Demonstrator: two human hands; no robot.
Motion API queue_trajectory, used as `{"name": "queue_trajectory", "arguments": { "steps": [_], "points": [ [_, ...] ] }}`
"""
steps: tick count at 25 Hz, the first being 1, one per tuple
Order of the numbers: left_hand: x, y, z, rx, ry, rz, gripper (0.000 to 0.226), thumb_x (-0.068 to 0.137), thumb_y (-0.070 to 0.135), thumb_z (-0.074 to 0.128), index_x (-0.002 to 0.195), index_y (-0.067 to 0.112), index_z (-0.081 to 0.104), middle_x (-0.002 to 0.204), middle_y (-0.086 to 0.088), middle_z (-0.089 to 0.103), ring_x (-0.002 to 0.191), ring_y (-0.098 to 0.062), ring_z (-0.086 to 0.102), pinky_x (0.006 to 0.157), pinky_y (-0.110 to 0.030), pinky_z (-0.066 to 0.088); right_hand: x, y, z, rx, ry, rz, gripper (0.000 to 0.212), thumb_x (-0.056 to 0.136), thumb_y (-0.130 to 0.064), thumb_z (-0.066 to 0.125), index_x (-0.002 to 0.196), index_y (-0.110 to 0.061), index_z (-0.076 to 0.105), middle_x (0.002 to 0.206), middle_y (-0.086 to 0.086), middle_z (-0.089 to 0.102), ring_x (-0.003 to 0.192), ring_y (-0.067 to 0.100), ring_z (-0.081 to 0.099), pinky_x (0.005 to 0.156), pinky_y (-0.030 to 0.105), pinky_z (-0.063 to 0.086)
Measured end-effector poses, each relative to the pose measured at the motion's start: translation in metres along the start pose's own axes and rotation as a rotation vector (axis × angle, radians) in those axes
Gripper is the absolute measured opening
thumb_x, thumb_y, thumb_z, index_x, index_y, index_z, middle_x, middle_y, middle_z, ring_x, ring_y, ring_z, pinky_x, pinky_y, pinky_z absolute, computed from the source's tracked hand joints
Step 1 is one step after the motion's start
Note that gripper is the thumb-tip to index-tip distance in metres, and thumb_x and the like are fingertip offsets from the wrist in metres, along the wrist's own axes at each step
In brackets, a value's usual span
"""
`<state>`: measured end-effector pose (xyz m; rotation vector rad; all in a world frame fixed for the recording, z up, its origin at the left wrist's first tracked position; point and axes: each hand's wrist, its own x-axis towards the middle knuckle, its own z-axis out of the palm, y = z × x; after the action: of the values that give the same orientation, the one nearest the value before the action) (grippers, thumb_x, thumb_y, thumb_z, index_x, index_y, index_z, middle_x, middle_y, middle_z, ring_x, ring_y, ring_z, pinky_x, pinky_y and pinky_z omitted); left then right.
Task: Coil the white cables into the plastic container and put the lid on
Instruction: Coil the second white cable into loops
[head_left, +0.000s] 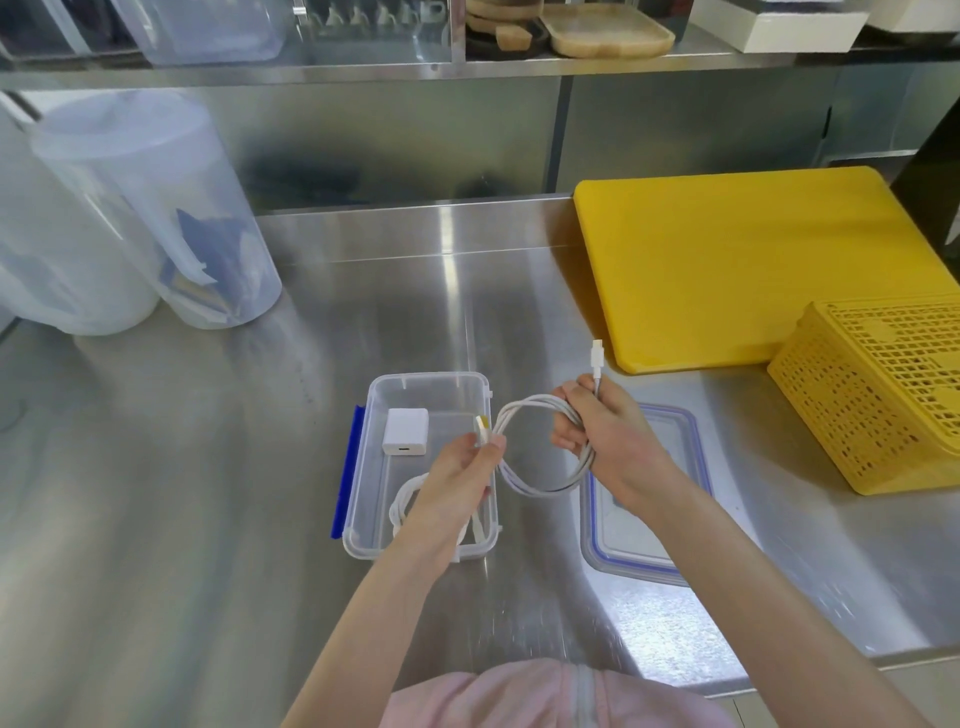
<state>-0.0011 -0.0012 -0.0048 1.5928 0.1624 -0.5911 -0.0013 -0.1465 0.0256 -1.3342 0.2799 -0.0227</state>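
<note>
We see both hands mid-frame: right hand (602, 431) gripping the white cable (540, 486) coil, left hand (462, 475) pinching its end over the open container (363, 467); lid (691, 441) lies right.

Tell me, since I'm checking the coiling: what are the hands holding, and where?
Both hold one white cable: right hand grips the coiled loops, left hand pinches an end.

Bare steel counter (208, 493) is left open to the left of the container (431, 387) and along the near edge. The container's far half is taken only by a charger (405, 432); its near half is filled by a coiled cable (402, 506). To the right, room is blocked by the lid (639, 551), the basket (878, 395) and the board (727, 260). The far left is closed off by jugs (156, 208).
</note>
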Motion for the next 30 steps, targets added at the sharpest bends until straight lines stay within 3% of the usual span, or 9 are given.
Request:
{"name": "queue_trajectory", "arguments": {
  "steps": [2, 5, 7, 10, 15, 19, 23, 25, 30],
  "points": [
    [0.001, 0.004, 0.004, -0.025, 0.008, 0.051, 0.02, 0.094, 0.028, 0.046, 0.101, 0.016, 0.06, 0.103, -0.001, 0.063, 0.101, -0.015, 0.059, 0.086, -0.023, 0.048, 0.0, -0.001, 0.0, 0.045, -0.004, -0.02, 0.027, 0.095, -0.006, 0.034, 0.069, -0.013, 0.036, 0.061, 0.004, 0.036, 0.037, 0.005, 0.033, 0.041, 0.016, 0.036],
    [0.001, 0.007, 0.005, -0.172, -0.006, 0.061, 0.018, 0.094, 0.021, 0.046, 0.089, 0.013, 0.061, 0.078, -0.002, 0.064, 0.074, -0.011, 0.066, 0.069, -0.018, 0.053, 0.0, -0.003, -0.001, 0.067, 0.05, -0.039, 0.02, 0.096, -0.015, 0.037, 0.076, -0.012, 0.043, 0.058, 0.0, 0.052, 0.04, 0.005, 0.045, 0.045, 0.016, 0.045],
    [0.0, 0.009, 0.003, -0.304, -0.019, 0.071, 0.017, 0.094, 0.016, 0.045, 0.086, 0.009, 0.059, 0.063, 0.0, 0.055, 0.057, -0.008, 0.061, 0.062, -0.019, 0.054, 0.001, -0.002, -0.004, 0.071, 0.1, -0.02, 0.018, 0.095, -0.02, 0.039, 0.083, -0.015, 0.05, 0.055, -0.008, 0.064, 0.047, 0.005, 0.059, 0.053, 0.017, 0.054],
    [0.0, 0.013, 0.001, -0.392, -0.03, 0.112, 0.018, 0.095, 0.013, 0.043, 0.084, 0.008, 0.057, 0.05, 0.006, 0.047, 0.045, -0.005, 0.051, 0.056, -0.018, 0.053, -0.001, 0.002, -0.007, 0.016, 0.059, -0.042, 0.023, 0.096, -0.017, 0.036, 0.085, -0.018, 0.056, 0.059, -0.009, 0.068, 0.057, 0.007, 0.067, 0.059, 0.018, 0.056],
    [-0.001, 0.018, -0.008, -0.339, -0.09, 0.194, 0.02, 0.096, 0.016, 0.041, 0.086, 0.01, 0.057, 0.048, 0.012, 0.042, 0.04, -0.004, 0.036, 0.049, -0.017, 0.045, -0.002, 0.007, -0.007, -0.331, -0.093, 0.053, 0.027, 0.096, -0.008, 0.034, 0.084, -0.015, 0.058, 0.066, 0.003, 0.062, 0.05, 0.006, 0.064, 0.052, 0.019, 0.056],
    [0.001, 0.022, -0.02, -0.19, -0.096, 0.222, 0.021, 0.095, 0.023, 0.042, 0.086, 0.011, 0.057, 0.047, 0.013, 0.038, 0.038, -0.005, 0.032, 0.042, -0.014, 0.034, -0.005, 0.0, -0.014, -0.505, -0.461, 0.176, 0.03, 0.095, -0.012, 0.038, 0.093, -0.025, 0.064, 0.064, -0.011, 0.067, 0.063, 0.002, 0.064, 0.058, 0.015, 0.052],
    [-0.002, 0.023, -0.021, -0.087, -0.106, 0.217, 0.023, 0.095, 0.026, 0.042, 0.081, 0.016, 0.057, 0.048, 0.013, 0.037, 0.037, -0.005, 0.031, 0.042, -0.013, 0.033, -0.008, -0.005, -0.018, -0.565, -0.657, 0.143, 0.03, 0.095, -0.018, 0.041, 0.097, -0.035, 0.065, 0.065, -0.016, 0.066, 0.061, -0.002, 0.055, 0.061, 0.012, 0.047],
    [-0.002, 0.023, -0.019, -0.1, -0.124, 0.194, 0.023, 0.095, 0.026, 0.042, 0.081, 0.016, 0.058, 0.047, 0.013, 0.038, 0.037, -0.004, 0.031, 0.041, -0.013, 0.033, -0.01, -0.002, -0.019, -0.491, -0.673, 0.115, 0.03, 0.095, -0.018, 0.041, 0.101, -0.034, 0.065, 0.066, -0.017, 0.064, 0.064, -0.002, 0.055, 0.066, 0.012, 0.048],
    [0.002, 0.025, -0.018, -0.12, -0.096, 0.175, 0.023, 0.095, 0.026, 0.043, 0.085, 0.014, 0.06, 0.044, 0.013, 0.039, 0.038, -0.004, 0.035, 0.045, -0.015, 0.038, -0.012, 0.011, -0.021, -0.082, -0.397, 0.081, 0.033, 0.092, -0.011, 0.043, 0.089, -0.027, 0.072, 0.062, -0.014, 0.065, 0.064, -0.001, 0.061, 0.064, 0.013, 0.051]
  ]
}}
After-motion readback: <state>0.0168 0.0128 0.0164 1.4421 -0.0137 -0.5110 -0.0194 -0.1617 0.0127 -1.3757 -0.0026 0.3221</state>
